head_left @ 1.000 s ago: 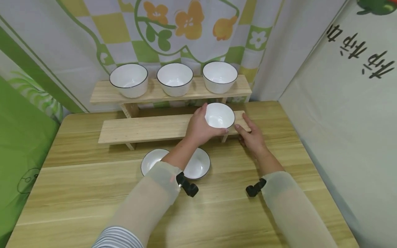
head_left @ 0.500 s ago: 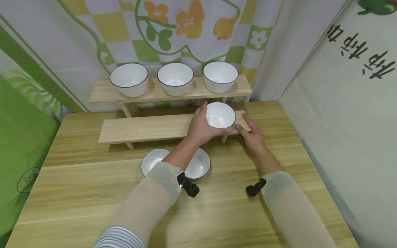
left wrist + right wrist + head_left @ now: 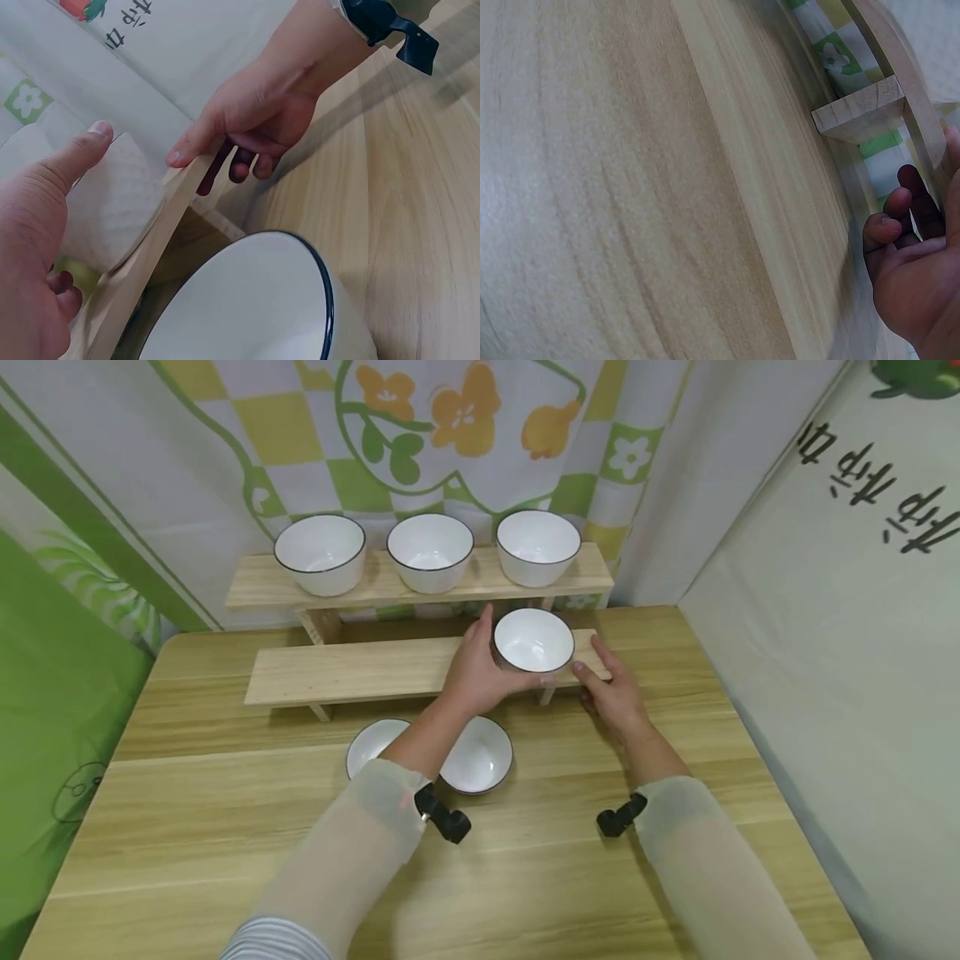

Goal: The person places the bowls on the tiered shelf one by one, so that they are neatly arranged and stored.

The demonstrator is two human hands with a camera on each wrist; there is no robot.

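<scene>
— Behind the wooden table (image 3: 225, 827) hangs a checked cloth (image 3: 450, 435) in yellow, green and white with orange flowers on it. What stands in front of that?

— Two wooden shelves, stepped. Up on the upper shelf (image 3: 247, 587) are three white bowls with dark rims: the left bowl (image 3: 320, 553), the middle bowl (image 3: 430, 551) and the right bowl (image 3: 538, 547), side by side and apart from each other.

— And lower down?

— On the lower shelf (image 3: 337, 668), the left part is bare wood. Towards its right end the left hand (image 3: 476, 675) grips a fourth white bowl (image 3: 533, 641), thumb up along the bowl's far left side and fingers curled under its near rim. Whether the bowl's base touches the board I cannot tell.

— What about on the table itself?

— Two more bowls just in front of the lower shelf: the near left bowl (image 3: 372, 745) and the near right bowl (image 3: 477, 755), close together, both partly hidden by the left forearm. In the left wrist view, one of them (image 3: 255, 307) sits right under the shelf edge.

— And the other hand?

— Right hand (image 3: 615, 693) is at the right end of the lower shelf, thumb laid on top of the board and fingers (image 3: 244, 161) curled beneath it, so it pinches the plank.
</scene>
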